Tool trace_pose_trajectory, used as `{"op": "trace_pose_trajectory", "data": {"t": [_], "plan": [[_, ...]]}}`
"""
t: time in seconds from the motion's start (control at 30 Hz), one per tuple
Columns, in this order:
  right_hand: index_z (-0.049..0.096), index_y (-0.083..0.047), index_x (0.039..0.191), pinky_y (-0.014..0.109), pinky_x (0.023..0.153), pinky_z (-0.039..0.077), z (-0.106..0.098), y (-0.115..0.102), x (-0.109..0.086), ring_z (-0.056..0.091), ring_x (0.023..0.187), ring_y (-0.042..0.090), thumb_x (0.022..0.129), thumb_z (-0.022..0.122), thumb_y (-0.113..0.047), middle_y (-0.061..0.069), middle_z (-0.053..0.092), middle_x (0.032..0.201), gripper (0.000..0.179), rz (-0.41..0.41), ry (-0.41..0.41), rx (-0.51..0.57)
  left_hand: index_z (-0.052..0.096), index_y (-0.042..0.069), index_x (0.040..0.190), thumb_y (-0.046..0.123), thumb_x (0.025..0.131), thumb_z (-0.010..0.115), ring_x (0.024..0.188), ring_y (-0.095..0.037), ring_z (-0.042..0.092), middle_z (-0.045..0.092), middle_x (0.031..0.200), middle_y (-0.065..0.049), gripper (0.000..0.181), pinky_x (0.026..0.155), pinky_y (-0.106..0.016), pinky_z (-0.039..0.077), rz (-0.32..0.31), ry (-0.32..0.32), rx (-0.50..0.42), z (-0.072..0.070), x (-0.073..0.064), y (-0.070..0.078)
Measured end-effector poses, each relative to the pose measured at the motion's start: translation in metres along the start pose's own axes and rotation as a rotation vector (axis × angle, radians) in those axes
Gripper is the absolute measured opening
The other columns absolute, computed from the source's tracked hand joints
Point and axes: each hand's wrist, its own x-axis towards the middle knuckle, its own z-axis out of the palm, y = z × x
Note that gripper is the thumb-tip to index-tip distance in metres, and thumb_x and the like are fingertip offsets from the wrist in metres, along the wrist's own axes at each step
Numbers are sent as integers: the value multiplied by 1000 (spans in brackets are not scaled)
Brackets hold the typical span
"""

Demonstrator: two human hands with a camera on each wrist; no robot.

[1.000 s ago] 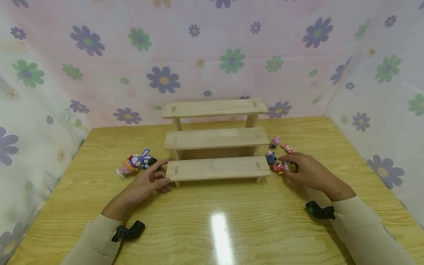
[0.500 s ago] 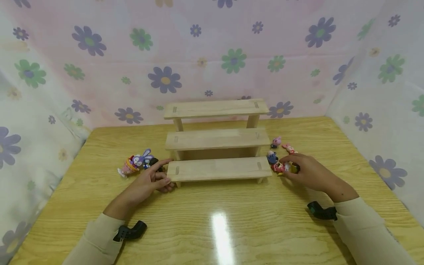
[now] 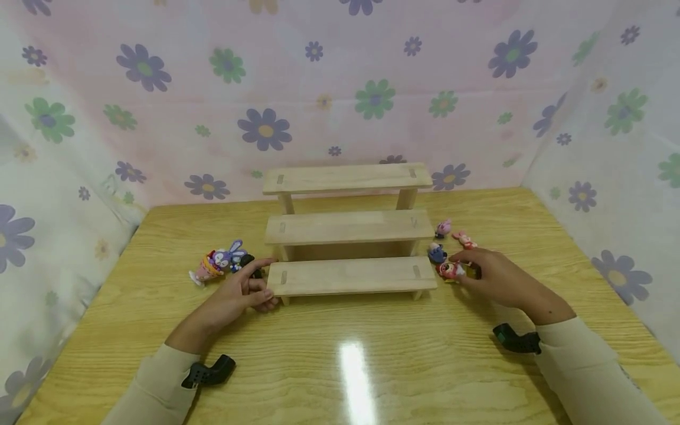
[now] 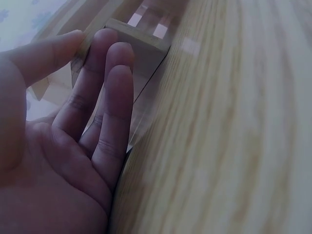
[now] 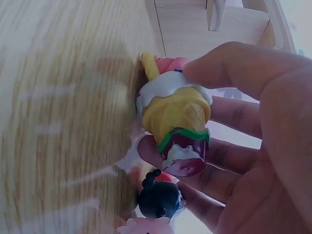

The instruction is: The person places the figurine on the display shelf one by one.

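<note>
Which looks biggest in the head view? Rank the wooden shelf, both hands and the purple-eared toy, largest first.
1. wooden shelf
2. left hand and right hand: too alike in size to rank
3. purple-eared toy

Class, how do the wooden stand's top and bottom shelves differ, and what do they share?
The top shelf is highest, while the bottom shelf sits low on short legs. The top shelf stands at the back; the bottom shelf, at the front. The left hand touches the bottom shelf's end; no hand touches the top shelf. Both are long, pale wooden planks.
</note>
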Motion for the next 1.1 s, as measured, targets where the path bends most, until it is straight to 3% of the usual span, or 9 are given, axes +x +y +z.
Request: {"op": "trace_pose_trajectory", "data": {"t": [0.17,0.37,0.6,0.7,0.83,0.9,1.1], "plan": [[67,-2,122,37,71,54,0,1,-1,63,90,18,94,70,-16,16,68,116,32,-42,46,-49,17,1,157,9,101,59,87,-15,74,74,92,1,70,78,-33,61,6,-3,-1,-1,0,-2],[67,-6,122,35,70,52,-3,2,-3,61,90,18,94,71,-18,14,67,116,31,-38,74,-19,18,1,156,8,101,59,88,-17,74,74,93,-1,69,78,-35,61,3,-30,-12,-2,-1,-3],[67,-13,119,30,71,51,-7,-2,-4,59,87,15,89,76,-12,4,67,113,31,-121,246,-1,17,-1,155,6,101,57,86,-17,73,74,91,-1,67,77,-35,61,37,-50,-21,-3,-1,-4],[65,-13,124,19,85,52,-11,-8,-6,61,103,11,91,74,-12,6,65,122,34,-107,295,64,16,-2,155,5,101,57,86,-16,73,74,92,0,68,77,-35,61,37,-56,-20,-3,0,-3],[60,-14,133,0,94,39,-16,-23,-4,53,114,-7,94,70,-10,6,61,130,40,-72,347,212,15,-2,155,5,101,57,87,-15,74,74,92,1,69,76,-34,61,26,-56,-10,-4,-1,-3],[59,-15,136,0,93,39,-19,-32,-2,51,112,-13,94,70,-9,5,60,128,45,-69,377,272,15,-2,155,5,101,57,87,-15,74,75,92,1,69,76,-33,61,23,-58,-8,-4,-2,-3],[53,-14,143,3,91,42,-20,-56,9,55,104,-9,93,69,-6,8,57,123,53,-108,411,342,16,-3,155,5,101,57,89,-15,74,75,93,1,68,76,-33,61,34,-73,-17,-4,-2,-4]]}}
